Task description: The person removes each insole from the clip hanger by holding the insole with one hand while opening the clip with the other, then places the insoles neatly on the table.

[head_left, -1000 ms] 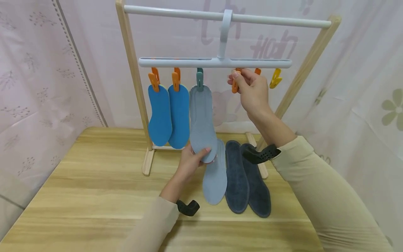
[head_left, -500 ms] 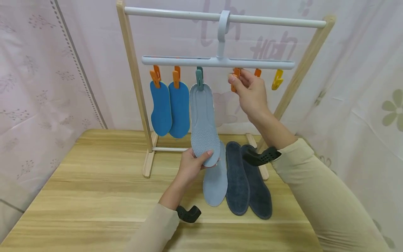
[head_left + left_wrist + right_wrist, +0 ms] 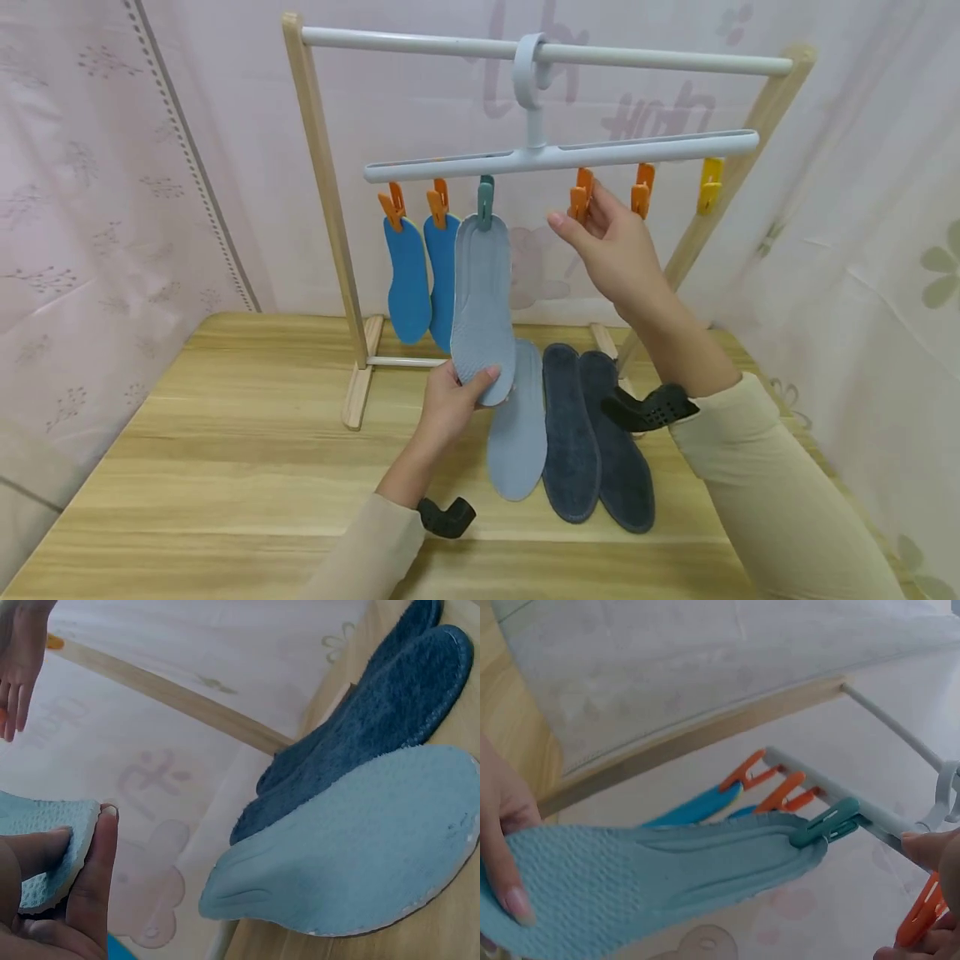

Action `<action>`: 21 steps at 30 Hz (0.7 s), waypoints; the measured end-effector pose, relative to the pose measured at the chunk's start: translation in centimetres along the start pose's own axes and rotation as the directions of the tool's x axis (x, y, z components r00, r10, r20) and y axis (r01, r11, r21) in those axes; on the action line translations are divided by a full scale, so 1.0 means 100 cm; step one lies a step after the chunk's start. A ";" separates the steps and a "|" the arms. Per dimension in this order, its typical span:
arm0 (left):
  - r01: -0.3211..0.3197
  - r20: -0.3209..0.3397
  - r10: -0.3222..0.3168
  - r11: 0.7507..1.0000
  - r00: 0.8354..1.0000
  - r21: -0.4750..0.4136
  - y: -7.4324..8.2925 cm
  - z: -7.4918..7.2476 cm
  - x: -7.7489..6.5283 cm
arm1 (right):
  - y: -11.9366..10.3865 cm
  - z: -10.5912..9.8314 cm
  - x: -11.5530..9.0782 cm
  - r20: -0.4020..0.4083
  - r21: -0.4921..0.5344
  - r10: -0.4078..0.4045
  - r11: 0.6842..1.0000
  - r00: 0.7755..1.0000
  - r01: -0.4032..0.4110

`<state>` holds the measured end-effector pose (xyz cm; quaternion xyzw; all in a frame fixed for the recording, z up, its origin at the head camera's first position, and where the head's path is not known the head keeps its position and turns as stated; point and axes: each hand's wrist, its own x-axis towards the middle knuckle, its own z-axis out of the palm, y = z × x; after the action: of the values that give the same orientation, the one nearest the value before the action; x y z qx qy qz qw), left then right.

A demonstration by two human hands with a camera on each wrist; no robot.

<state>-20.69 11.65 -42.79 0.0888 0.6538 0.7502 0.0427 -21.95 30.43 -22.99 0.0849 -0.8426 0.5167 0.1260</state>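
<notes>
My left hand (image 3: 447,402) pinches the lower end of a light grey insole (image 3: 483,308), thumb on its front and fingers behind. A green clip (image 3: 486,204) holds this insole's upper end under the white hanger (image 3: 562,157). My right hand (image 3: 618,250) is at an orange clip (image 3: 579,200) right of the hanger's middle; the fingers reach behind the clip and the thumb stands off to its left. That clip's jaws hold nothing. Two blue insoles (image 3: 408,283) hang at the left, each from an orange clip (image 3: 780,793).
Another light grey insole (image 3: 360,847) and two dark grey insoles (image 3: 572,442) lie on the wooden table (image 3: 225,467). The hanger hooks over the white rod (image 3: 420,42) of a wooden-legged rack. A second orange clip (image 3: 642,192) and a yellow clip (image 3: 709,187) hang at the right.
My right thumb has come away from the orange clip it was pinching. The hanger has turned and tilted, its right end now higher. My left hand still holds the insole's lower end.
</notes>
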 end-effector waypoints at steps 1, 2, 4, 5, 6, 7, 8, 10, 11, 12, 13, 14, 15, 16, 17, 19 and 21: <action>-0.009 0.003 0.009 1.000 1.000 0.007 0.000 0.000 0.000 | 0.002 0.001 -0.003 0.001 0.016 0.008 1.000 1.000 -0.008; -0.017 0.003 0.017 1.000 1.000 0.015 0.000 0.000 0.000 | 0.004 0.003 -0.005 0.003 0.035 0.016 0.999 1.000 -0.016; -0.022 0.015 0.022 1.000 1.000 0.016 0.003 0.000 -0.002 | 0.009 0.008 -0.008 0.013 0.080 0.031 0.996 0.999 -0.032; -0.021 0.018 0.021 1.000 1.000 0.019 0.004 0.000 -0.002 | 0.012 0.011 -0.009 0.021 0.112 0.038 0.993 0.999 -0.041; -0.018 0.021 0.018 1.000 1.000 0.019 0.005 0.000 -0.001 | 0.016 0.015 -0.010 0.030 0.151 0.049 0.987 0.998 -0.053; -0.015 0.022 0.015 1.000 1.000 0.013 0.005 0.000 -0.001 | 0.020 0.020 -0.012 0.044 0.176 0.062 0.982 0.997 -0.068; -0.010 0.022 0.010 1.000 1.000 0.014 0.005 0.000 -0.001 | 0.024 0.024 -0.013 0.060 0.190 0.069 0.979 0.996 -0.080; 0.001 0.017 -0.001 1.000 1.000 0.019 0.003 -0.001 -0.001 | 0.030 0.034 -0.018 0.084 0.197 0.081 0.976 0.993 -0.096; -0.007 0.010 0.007 0.999 1.000 0.032 0.000 -0.001 0.001 | 0.033 0.039 -0.021 0.090 0.182 0.073 0.979 0.993 -0.088; -0.014 0.006 0.014 0.999 1.000 0.036 -0.001 -0.001 0.000 | 0.034 0.044 -0.023 0.091 0.161 0.058 0.984 0.994 -0.073; -0.023 0.007 0.023 0.999 1.000 0.034 -0.002 0.000 0.000 | 0.036 0.048 -0.025 0.090 0.133 0.038 0.990 0.995 -0.050; -0.032 0.007 0.032 0.999 0.999 0.041 -0.002 0.000 0.000 | 0.036 0.052 -0.027 0.082 0.111 0.012 0.994 0.997 -0.021; -0.040 0.009 0.040 0.998 0.999 0.044 -0.002 0.001 0.000 | 0.035 0.055 -0.029 0.071 0.095 -0.013 0.995 0.997 0.006; -0.051 0.009 0.050 0.997 0.999 0.051 -0.002 0.001 0.000 | 0.034 0.058 -0.029 0.057 0.089 -0.043 0.995 0.997 0.038; -0.059 0.009 0.058 0.997 0.998 0.056 -0.002 0.002 0.000 | 0.033 0.061 -0.029 0.044 0.078 -0.070 0.995 0.997 0.067; -0.068 0.009 0.067 0.996 0.998 0.060 -0.003 0.002 0.000 | 0.029 0.064 -0.028 0.024 0.072 -0.105 0.992 0.994 0.103; -0.068 -0.004 0.068 0.995 0.998 0.079 -0.002 0.002 0.000 | 0.025 0.066 -0.024 0.014 0.058 -0.134 0.989 0.991 0.132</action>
<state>-20.65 11.87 -42.99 0.1103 0.6796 0.7252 0.0114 -21.18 25.69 -28.74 0.1491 -0.8212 0.5301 0.1500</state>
